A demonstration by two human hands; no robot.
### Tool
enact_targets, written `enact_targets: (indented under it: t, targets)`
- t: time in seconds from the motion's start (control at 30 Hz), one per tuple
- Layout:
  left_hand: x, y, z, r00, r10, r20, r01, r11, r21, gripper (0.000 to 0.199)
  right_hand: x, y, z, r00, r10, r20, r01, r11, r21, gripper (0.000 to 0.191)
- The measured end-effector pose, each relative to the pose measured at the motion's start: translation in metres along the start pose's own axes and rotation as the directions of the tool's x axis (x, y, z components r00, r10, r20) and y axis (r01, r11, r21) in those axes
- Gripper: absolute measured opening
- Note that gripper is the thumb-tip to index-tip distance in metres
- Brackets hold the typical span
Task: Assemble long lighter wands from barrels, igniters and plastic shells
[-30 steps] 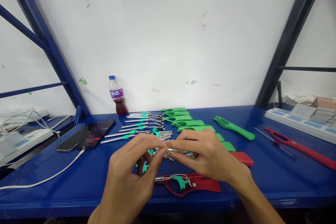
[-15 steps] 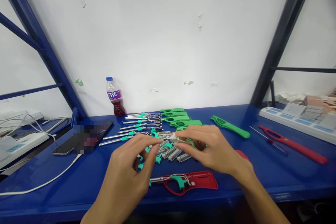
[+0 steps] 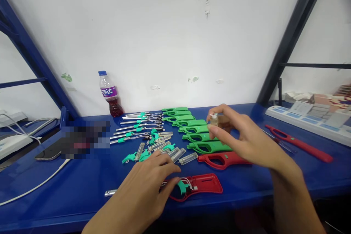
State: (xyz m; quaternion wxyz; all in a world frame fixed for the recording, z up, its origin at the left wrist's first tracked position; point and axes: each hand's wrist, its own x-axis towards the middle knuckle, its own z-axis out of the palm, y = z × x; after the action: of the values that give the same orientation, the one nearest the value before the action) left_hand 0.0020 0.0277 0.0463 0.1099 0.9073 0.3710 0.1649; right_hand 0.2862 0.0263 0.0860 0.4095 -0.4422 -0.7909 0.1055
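Head view: right hand (image 3: 241, 135) raised at about 2 o'clock from bench centre, fingertips pinching a small clear tube (image 3: 214, 120) above the green handles (image 3: 197, 131). Left hand (image 3: 149, 182) at 6 o'clock, fingers loosely spread, tips resting on the open red handle (image 3: 204, 184) with its teal trigger (image 3: 181, 186). Loose tubes (image 3: 175, 153) lie just beyond. Bottle (image 3: 108, 93) at 11 o'clock by the wall.

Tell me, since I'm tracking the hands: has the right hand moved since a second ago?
Yes. The right hand lifted away from the left hand and went rightward, over the green handles.
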Motion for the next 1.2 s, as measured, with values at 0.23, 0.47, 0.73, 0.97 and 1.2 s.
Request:
enact_targets:
  t: [0.23, 0.47, 0.73, 0.97, 1.2]
  targets:
    - [-0.001, 0.003, -0.003, 0.976, -0.111, 0.189, 0.1, 0.993, 0.069, 0.026, 0.01, -0.011, 0.014, 0.999, -0.015, 0.049, 0.015, 1.0, 0.001, 0.014]
    - [0.001, 0.006, 0.001, 0.969, -0.129, 0.208, 0.109, 0.988, 0.105, 0.027, 0.008, -0.007, 0.026, 0.892, 0.087, 0.443, -0.003, 0.983, -0.185, 0.014]
    - [0.003, 0.0, 0.009, 0.979, -0.113, 0.171, 0.095, 0.99, 0.108, 0.017, 0.007, -0.005, 0.039, 0.827, 0.052, 0.56, 0.071, 0.978, -0.196, 0.016]
    - [0.009, 0.002, 0.008, 0.973, -0.111, 0.201, 0.084, 0.987, 0.139, 0.019, 0.009, -0.009, 0.044, 0.815, 0.072, 0.574, 0.073, 0.971, -0.226, 0.022]
    - [0.009, -0.001, 0.011, 0.978, -0.08, 0.191, 0.05, 0.987, 0.154, 0.022, 0.009, -0.005, 0.05, 0.803, 0.095, 0.588, 0.068, 0.966, -0.25, 0.017]
